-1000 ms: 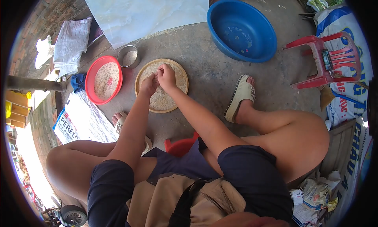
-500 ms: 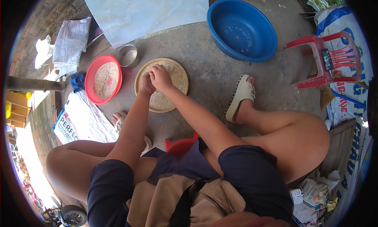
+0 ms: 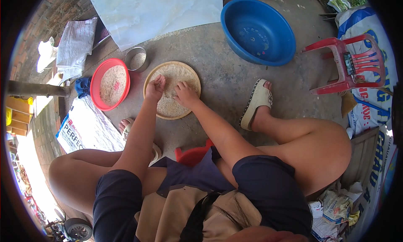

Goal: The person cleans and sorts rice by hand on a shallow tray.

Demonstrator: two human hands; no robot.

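Note:
A round woven tray (image 3: 197, 80) with pale grain spread over it lies on the concrete floor. My left hand (image 3: 155, 88) is over the tray's left part, palm turned up and fingers slightly curled; a little grain may lie in it, too small to tell. Over the right part, my right hand (image 3: 186, 94) has its fingers spread and pointing down at the grain. The two hands are apart. Left of the tray stands a red basin (image 3: 95, 84) holding grain, and beside it a round metal container (image 3: 145, 65) with some grain inside.
A large blue basin (image 3: 289, 48) stands at the upper right, with a red plastic chair (image 3: 342, 65) beyond it. A pale marbled board (image 3: 159, 11) lies ahead. White sacks (image 3: 90, 126) are at the left, and more bags stand along the right edge.
My hands were together over the tray. They have now separated, the right one moving right and down toward the grain, while the left one has opened palm up.

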